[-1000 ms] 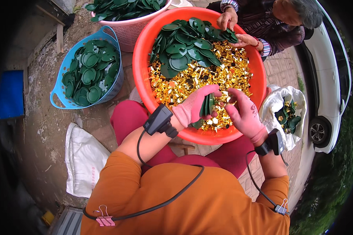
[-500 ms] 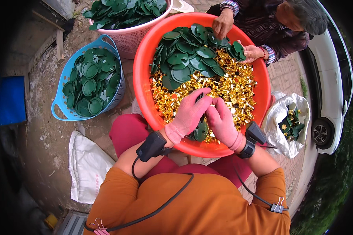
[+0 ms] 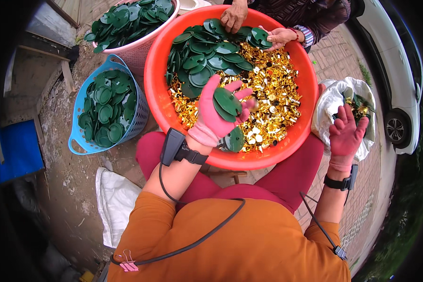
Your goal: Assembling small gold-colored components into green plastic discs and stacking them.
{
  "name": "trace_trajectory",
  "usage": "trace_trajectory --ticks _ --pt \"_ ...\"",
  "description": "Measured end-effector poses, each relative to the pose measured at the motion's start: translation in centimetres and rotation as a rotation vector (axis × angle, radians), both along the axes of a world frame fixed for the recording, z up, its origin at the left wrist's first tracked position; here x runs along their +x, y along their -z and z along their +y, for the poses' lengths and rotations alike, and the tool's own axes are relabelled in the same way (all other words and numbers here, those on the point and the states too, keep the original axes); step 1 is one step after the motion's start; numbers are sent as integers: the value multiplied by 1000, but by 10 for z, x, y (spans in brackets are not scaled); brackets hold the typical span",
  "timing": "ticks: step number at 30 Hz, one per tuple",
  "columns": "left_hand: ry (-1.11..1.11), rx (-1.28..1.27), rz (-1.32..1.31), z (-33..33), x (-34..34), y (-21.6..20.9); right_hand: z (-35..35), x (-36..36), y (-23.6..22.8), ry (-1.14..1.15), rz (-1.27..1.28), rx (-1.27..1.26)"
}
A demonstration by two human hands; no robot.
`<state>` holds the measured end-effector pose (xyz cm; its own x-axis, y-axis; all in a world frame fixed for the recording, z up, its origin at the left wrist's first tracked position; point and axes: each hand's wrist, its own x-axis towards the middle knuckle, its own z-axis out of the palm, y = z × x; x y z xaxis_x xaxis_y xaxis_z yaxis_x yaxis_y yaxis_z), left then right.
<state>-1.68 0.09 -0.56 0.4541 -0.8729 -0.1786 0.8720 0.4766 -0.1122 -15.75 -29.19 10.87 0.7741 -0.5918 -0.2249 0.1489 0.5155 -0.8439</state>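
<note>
My left hand [image 3: 210, 109], in a pink glove, is turned palm up over the red tub [image 3: 153, 94] and holds a few round green plastic discs [image 3: 226, 104] against its palm. Below that hand another green disc [image 3: 234, 139] rests near the tub's front rim. Small shiny gold pieces [image 3: 277, 94] cover much of the tub, with a heap of green discs [image 3: 199, 61] at its far left. Out to the right, my right hand [image 3: 345, 138], also gloved in pink, is beside the white sack [image 3: 324, 110], its fingers apart and nothing visible in them.
Across the tub, a person's two hands [image 3: 234, 18] handle green discs. At the left stand a blue basket [image 3: 141, 105] and a pink basket [image 3: 141, 58], both full of discs. A flattened white sack [image 3: 117, 202] lies on the ground. A white car [image 3: 390, 61] is parked at the right.
My hands, together over the tub before, have parted. The right has swung out to the white sack, while the left has turned palm up with discs in it. The view has shifted slightly.
</note>
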Motion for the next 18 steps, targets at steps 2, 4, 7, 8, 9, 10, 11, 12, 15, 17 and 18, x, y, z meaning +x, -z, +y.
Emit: trace_trajectory --ticks 2,4,7,8,9,10,11,12,15,17,18 --pt "-185 161 -13 1 -3 -24 23 1 34 -8 150 -293" --pt "-174 107 -48 9 -1 -17 61 17 56 -396 457 -523" --pt "-127 140 -123 16 -3 -10 86 45 115 -667 523 -1184" --pt "-81 390 -254 17 -6 -10 92 53 119 -744 595 -1282" --pt "-34 643 -386 19 -7 -10 98 61 124 -823 662 -1379" --pt "-58 661 -335 18 -7 -11 105 67 126 -871 762 -1478" --pt "-60 661 -330 18 -6 -12 109 73 127 -915 865 -1577" --pt "-74 674 -337 18 -5 -15 113 76 127 -924 903 -1595" --pt "-107 674 -362 14 -4 -16 110 73 136 -851 849 -1582" --pt "-72 665 -334 10 -4 -16 97 65 140 -752 698 -1459" --pt "-60 660 -329 8 -6 -12 95 63 133 -687 662 -1199"
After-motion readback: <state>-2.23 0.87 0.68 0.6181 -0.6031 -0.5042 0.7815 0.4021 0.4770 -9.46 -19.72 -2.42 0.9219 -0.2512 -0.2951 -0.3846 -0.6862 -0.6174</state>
